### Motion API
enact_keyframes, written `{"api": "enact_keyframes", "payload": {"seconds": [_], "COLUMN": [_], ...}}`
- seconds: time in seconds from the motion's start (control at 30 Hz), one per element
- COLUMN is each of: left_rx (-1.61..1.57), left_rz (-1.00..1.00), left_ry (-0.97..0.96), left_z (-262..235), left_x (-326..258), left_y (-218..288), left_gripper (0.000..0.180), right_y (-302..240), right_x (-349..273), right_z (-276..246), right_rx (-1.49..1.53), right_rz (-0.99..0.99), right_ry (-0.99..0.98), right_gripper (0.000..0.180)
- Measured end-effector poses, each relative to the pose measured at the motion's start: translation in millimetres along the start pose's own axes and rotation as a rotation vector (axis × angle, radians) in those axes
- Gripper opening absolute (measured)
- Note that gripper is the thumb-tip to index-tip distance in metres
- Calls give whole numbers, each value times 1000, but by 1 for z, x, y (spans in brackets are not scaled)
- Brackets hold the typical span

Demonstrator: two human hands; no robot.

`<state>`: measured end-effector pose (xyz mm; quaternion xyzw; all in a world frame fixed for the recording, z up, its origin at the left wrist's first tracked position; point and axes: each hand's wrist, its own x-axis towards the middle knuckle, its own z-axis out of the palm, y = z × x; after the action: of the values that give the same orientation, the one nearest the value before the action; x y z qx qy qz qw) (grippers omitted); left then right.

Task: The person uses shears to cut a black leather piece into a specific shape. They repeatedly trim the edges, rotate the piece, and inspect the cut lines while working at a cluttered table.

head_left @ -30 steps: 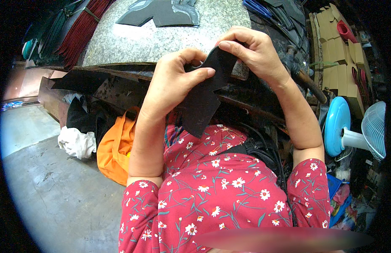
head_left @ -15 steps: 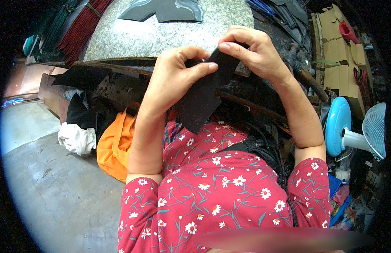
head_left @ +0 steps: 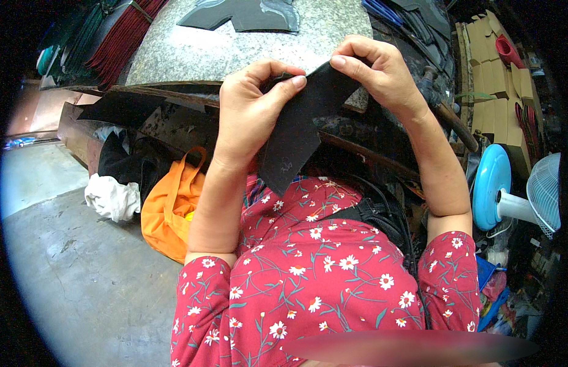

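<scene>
Both hands grip a flat black piece of material [head_left: 296, 137], perhaps leather or fabric, by its upper edge over the near rim of the stone slab. My left hand [head_left: 254, 104] is closed, thumb and forefinger pinching that edge. Farther right and slightly higher, my right hand [head_left: 382, 73] pinches the same edge. Between them the edge slants up to the right, and the piece's pointed lower part hangs toward my lap. Cut dark grey pieces with pale edges [head_left: 253, 17] lie on the speckled stone slab [head_left: 174, 55] beyond.
Bundles of dark red cords [head_left: 122, 46] lie at the far left. An orange bag [head_left: 168, 208] and white cloth [head_left: 112, 197] sit below the bench's left side. Cardboard boxes [head_left: 495, 79] and a blue-and-white fan [head_left: 492, 186] stand right. A rod-like bar [head_left: 455, 125] juts near my right forearm.
My hands have shifted slightly apart along the edge, the right moving right. The black piece is spread wider between them, and more of its face shows.
</scene>
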<state>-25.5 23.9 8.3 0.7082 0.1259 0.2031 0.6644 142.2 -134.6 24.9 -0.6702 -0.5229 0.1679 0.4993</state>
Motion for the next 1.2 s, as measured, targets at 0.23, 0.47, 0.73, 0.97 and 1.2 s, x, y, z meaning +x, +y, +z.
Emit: {"api": "enact_keyframes", "payload": {"seconds": [0.23,0.47,0.73,0.97,1.2], "left_rx": [-221,-291,391,862,891], "left_rz": [-123,-101,574,1005,1019], "left_ry": [-6,-11,219,268,266], "left_z": [-3,-3,-1,5,3], "left_x": [3,3,-2,-7,-9], "left_y": [-3,0,18,27,29], "left_gripper": [17,18,14,13,11], "right_y": [-1,3,12,6,-17], "right_x": [1,0,4,4,-16], "right_z": [-1,-1,-12,-15,-21], "right_rx": [34,61,63,-48,-303], "right_rz": [84,96,-81,-120,-160], "right_ry": [11,14,100,99,127], "right_gripper": [23,23,18,18,18]}}
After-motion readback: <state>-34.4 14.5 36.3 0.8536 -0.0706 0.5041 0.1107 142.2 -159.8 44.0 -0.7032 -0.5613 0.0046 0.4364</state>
